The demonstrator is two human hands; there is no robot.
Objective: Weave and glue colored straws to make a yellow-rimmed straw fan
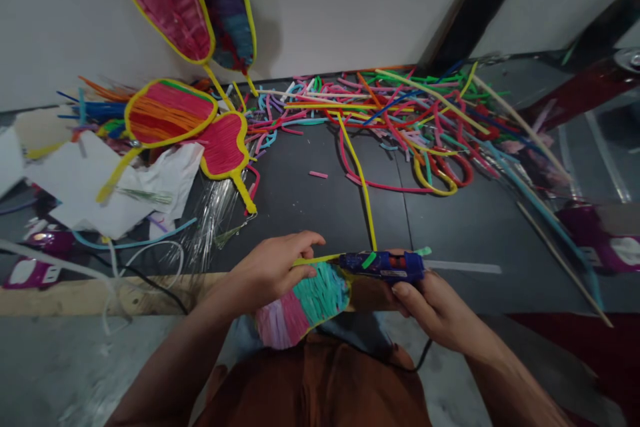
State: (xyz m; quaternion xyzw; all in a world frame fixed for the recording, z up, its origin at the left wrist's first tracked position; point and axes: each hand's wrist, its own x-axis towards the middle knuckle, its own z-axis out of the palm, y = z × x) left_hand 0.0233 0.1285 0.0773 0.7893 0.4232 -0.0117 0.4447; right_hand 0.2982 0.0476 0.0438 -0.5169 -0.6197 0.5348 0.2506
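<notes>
My right hand [425, 303] is wrapped round a dark blue glue gun [385, 265], its nozzle pointing left. A clear glue stick [465, 267] seems to stick out of its back end. My left hand [280, 263] grips a pipe-cleaner panel [320, 297] with teal, pink and lilac bands, near its upper edge. The thumb and fingers close over the yellow pipe cleaner along that edge. The nozzle is at this yellow edge, right of my fingers; whether it touches cannot be seen. The panel hangs over the table's front edge, in front of my body.
Tangled coloured pipe cleaners [350, 97] line the wall, with scissors [440, 173] among them. Yellow-rimmed fans [170, 113] stand at left by crumpled white paper [95, 180]. One yellow pipe cleaner [361, 177] reaches toward the glue gun. A red can [580, 90] lies at right.
</notes>
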